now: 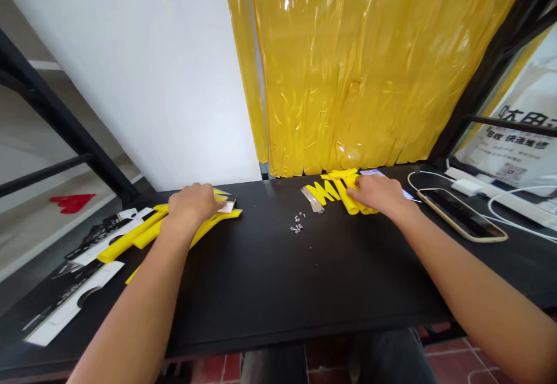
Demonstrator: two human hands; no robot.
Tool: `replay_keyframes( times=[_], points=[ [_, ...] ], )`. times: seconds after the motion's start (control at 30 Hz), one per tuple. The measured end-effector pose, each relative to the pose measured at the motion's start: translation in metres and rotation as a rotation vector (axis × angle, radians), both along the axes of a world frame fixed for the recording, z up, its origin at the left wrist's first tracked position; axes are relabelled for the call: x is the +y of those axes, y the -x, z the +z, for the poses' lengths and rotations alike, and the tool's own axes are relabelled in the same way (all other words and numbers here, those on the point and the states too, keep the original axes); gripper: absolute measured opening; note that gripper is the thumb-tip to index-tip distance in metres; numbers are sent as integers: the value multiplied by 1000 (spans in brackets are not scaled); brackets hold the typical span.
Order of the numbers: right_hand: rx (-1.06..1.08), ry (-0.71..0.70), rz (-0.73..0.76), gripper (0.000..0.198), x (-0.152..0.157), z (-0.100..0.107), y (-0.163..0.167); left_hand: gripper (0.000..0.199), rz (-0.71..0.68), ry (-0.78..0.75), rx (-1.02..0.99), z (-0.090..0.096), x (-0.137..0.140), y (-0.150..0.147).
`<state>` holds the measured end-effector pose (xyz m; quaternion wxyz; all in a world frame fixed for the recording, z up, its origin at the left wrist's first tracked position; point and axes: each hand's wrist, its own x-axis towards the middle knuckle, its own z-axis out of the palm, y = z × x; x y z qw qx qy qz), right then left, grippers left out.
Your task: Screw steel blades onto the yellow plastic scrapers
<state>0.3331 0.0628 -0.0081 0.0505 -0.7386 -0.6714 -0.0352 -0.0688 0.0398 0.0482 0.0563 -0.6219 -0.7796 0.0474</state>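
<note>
My left hand (pixel 194 207) is at the left of the black table, fingers curled down over yellow plastic pieces (pixel 130 238) and a black-and-white card package (pixel 228 205). What its fingertips grip is partly hidden. Toward the back right, my right hand (pixel 378 191) has its fingers closed at a group of yellow tube-like plastic pieces (pixel 347 196). Small flat yellow strips (pixel 325 190) lie just left of it, beside thin metallic strips (pixel 312 199). Several tiny metal screws or nuts (pixel 297 227) are scattered on the table between my hands.
Printed card packages (pixel 73 303) lie at the table's left. On the right are a phone (pixel 463 214), white cables and a power strip (pixel 513 195). A white panel (pixel 152 71) and yellow plastic sheeting (pixel 348 71) stand behind; black frame posts (pixel 65 117) flank the table.
</note>
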Motion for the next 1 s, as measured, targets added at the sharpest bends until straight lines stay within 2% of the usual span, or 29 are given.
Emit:
replay_keyframes(
  times=[0.13,0.3,0.5,0.6,0.73,0.87,0.93,1.0],
  points=[
    [-34,-15,-1,47,-2,1,0,55,57,80,21,3,-3,6],
    [18,-175,11,53,-7,7,6,56,69,156,31,5,-5,10],
    [155,-363,134,54,-10,8,18,52,22,47,4,-2,-1,16],
    [254,-485,235,46,-11,6,22,49,-4,-15,28,-2,-4,15],
    [390,-657,428,34,-17,10,28,41,-104,-199,24,4,-9,4],
    [506,-790,563,23,-29,18,35,36,-376,-304,-202,3,-12,-22],
    [599,-818,630,17,-34,21,39,25,-500,-288,-440,-5,-13,-41],
    [778,-759,679,16,-37,22,44,19,-548,-203,-726,-17,-15,-60]
  ],
)
